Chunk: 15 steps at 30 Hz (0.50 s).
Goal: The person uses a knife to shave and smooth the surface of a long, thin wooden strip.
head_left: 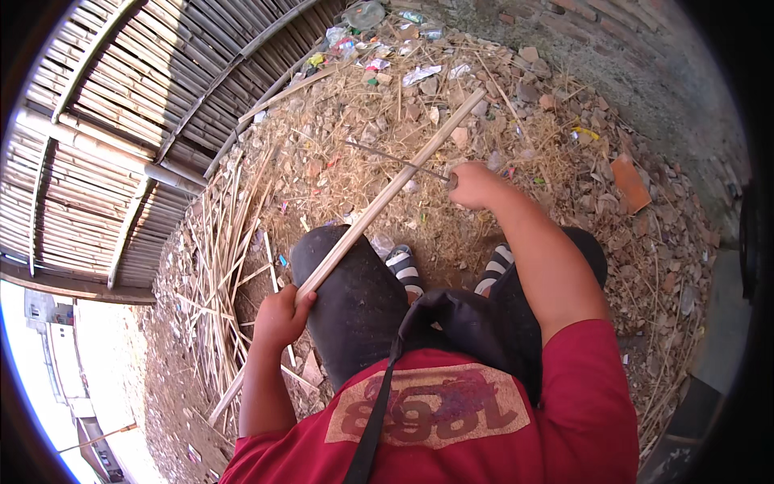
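My left hand (pixel 282 319) is closed round the lower part of a long pale bamboo strip (pixel 363 222), which slants up and away to the right across my left thigh. A short end of the strip continues down past my left forearm. In my right hand (pixel 477 185) is the handle of a knife with a thin, dark blade (pixel 375 152). The blade points left and crosses the strip in its upper half, touching or very close to it; whether it has cut in, I cannot tell. My right fingers are wrapped round the handle.
Many split bamboo strips (pixel 222 274) lie heaped on the ground to my left. A slatted bamboo wall (pixel 105 153) rises at far left, a brick wall (pixel 645 73) at far right. Rubble, straw and litter cover the ground, with an orange tile piece (pixel 630 184) at right.
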Available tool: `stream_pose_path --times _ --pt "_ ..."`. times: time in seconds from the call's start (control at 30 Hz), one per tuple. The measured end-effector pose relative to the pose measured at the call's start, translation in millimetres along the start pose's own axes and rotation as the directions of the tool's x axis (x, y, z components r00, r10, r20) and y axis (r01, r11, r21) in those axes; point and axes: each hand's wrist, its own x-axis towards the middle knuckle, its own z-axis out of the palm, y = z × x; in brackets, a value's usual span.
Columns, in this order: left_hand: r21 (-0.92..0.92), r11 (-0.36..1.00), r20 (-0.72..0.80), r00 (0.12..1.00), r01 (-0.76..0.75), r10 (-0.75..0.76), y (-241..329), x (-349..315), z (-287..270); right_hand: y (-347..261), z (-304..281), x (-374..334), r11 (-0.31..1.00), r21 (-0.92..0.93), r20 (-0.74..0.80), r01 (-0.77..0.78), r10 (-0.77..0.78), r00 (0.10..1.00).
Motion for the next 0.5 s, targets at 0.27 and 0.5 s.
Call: stream_pose_path --times 0.27,0.5 --pt "0.046 0.999 -0.012 1.000 -0.004 0.004 -1 1 5 14 -4 7 0.997 0.053 0.080 -0.059 0.054 0.995" --pt "0.033 0.999 -0.012 1.000 -0.009 0.009 -8 -3 9 -30 -10 -16 0.993 -0.086 0.081 0.084 -0.077 0.994"
